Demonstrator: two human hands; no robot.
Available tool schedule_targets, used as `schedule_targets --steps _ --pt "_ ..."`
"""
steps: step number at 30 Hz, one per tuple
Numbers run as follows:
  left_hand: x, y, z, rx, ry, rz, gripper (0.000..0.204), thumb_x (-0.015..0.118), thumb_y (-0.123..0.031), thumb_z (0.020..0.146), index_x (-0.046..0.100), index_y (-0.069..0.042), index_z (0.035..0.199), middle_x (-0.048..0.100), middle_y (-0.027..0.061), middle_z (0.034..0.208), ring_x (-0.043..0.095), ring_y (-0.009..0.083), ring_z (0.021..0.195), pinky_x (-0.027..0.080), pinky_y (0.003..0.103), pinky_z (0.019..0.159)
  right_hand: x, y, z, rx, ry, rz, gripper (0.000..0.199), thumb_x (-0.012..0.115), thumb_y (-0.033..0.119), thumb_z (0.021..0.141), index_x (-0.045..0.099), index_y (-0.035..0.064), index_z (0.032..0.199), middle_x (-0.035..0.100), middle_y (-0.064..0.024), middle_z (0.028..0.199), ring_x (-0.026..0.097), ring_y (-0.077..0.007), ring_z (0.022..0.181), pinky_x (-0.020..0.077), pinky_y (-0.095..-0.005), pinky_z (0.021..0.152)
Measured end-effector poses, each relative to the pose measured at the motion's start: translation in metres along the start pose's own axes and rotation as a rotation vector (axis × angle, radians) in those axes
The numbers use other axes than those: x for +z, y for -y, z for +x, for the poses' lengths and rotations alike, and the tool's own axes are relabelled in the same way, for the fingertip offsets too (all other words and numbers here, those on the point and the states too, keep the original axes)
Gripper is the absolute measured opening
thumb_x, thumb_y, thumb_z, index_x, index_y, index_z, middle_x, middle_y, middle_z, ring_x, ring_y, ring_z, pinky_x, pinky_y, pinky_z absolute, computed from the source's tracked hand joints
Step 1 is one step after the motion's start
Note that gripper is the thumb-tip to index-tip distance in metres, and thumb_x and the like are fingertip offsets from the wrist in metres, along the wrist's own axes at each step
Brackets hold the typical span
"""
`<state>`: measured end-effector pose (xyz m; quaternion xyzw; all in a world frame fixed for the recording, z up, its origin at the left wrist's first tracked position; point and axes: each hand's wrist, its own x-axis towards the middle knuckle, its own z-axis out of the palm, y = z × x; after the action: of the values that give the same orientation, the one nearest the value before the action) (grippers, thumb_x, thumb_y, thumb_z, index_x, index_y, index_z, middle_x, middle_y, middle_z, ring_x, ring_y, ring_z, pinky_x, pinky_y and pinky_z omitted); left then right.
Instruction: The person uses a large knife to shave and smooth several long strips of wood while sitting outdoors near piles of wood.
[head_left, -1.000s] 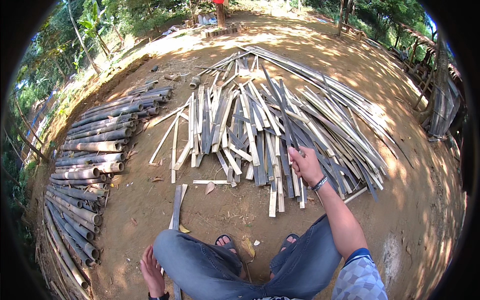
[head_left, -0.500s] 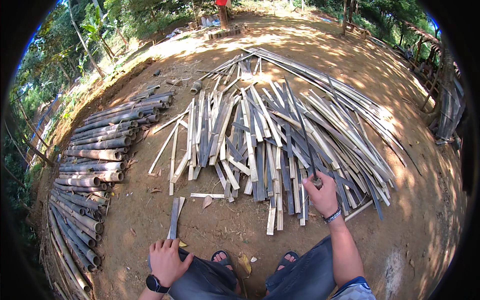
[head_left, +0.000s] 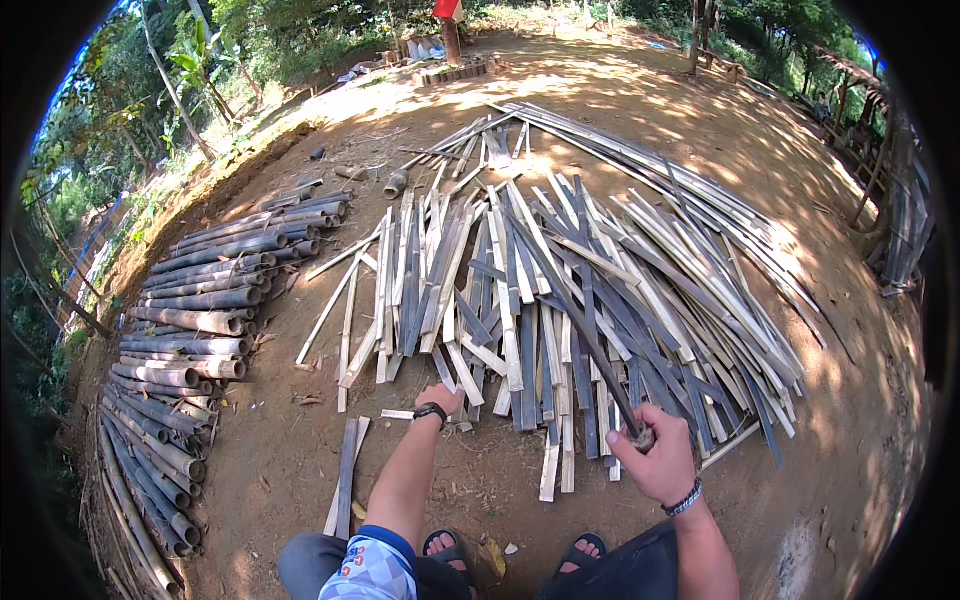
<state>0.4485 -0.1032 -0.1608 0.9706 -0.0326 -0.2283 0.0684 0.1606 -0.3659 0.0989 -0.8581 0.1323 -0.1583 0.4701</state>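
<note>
My left hand point(head_left: 446, 398) reaches down to the near edge of a broad heap of split bamboo strips point(head_left: 510, 345), beside the strips' lower ends. Its fingers are mostly hidden behind the hand, so whether they grip a strip cannot be told. A short pale strip point(head_left: 397, 414) lies on the ground by that wrist. My right hand point(head_left: 655, 455) is closed around the handle of a long, dark, narrow-bladed machete point(head_left: 597, 358). The blade slants up and to the left over the heap. Two crossed strips point(head_left: 347, 470) rest on the ground by my left knee.
Cut bamboo poles point(head_left: 205, 320) lie in a row along the left side. Longer strips point(head_left: 640, 165) fan out behind the heap. A short bamboo piece point(head_left: 396, 184) sits beyond it. My sandalled feet point(head_left: 447, 550) are just in front of me. Trees and a post point(head_left: 451, 42) stand farther off.
My left hand has left my left knee and stretched forward to the heap's near edge. The right hand has come slightly nearer, and the machete tilts more to the left.
</note>
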Motion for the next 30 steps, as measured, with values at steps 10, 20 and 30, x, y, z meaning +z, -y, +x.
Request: schedule_targets --steps 10,20,30 --pt "0.089 -0.034 0.034 -0.123 -0.004 -0.123 0.049 0.049 -0.042 0.089 0.065 -0.002 0.114 0.064 0.0189 0.119 0.063 0.0325 0.109 0.05 0.042 0.092 -0.005 -0.008 -0.012 0.011 0.081 -0.174 0.036 0.077 0.033 0.074 0.058 0.0021 0.075 0.045 -0.0054 0.045 0.048 -0.0164 0.038 0.038 -0.0305 0.043" --pt "0.068 0.01 -0.025 -0.129 0.074 -0.15 0.05 0.049 -0.043 0.086 0.066 -0.003 0.111 0.064 0.0193 0.117 0.061 0.0342 0.11 0.049 0.043 0.093 0.005 0.005 -0.015 -0.012 0.1 -0.13 0.037 0.075 0.035 0.076 0.059 0.0006 0.076 0.049 -0.0097 0.045 0.055 -0.0216 0.039 0.0406 -0.0319 0.044" --pt "0.076 0.028 -0.069 -0.179 0.105 -0.196 0.059 0.05 -0.049 0.088 0.059 -0.003 0.123 0.056 0.0194 0.13 0.054 0.034 0.121 0.043 0.044 0.102 0.009 0.002 -0.028 0.007 0.133 -0.213 0.04 0.073 0.04 0.076 0.061 0.0019 0.078 0.057 -0.0131 0.048 0.064 -0.0296 0.05 0.049 -0.0367 0.051"
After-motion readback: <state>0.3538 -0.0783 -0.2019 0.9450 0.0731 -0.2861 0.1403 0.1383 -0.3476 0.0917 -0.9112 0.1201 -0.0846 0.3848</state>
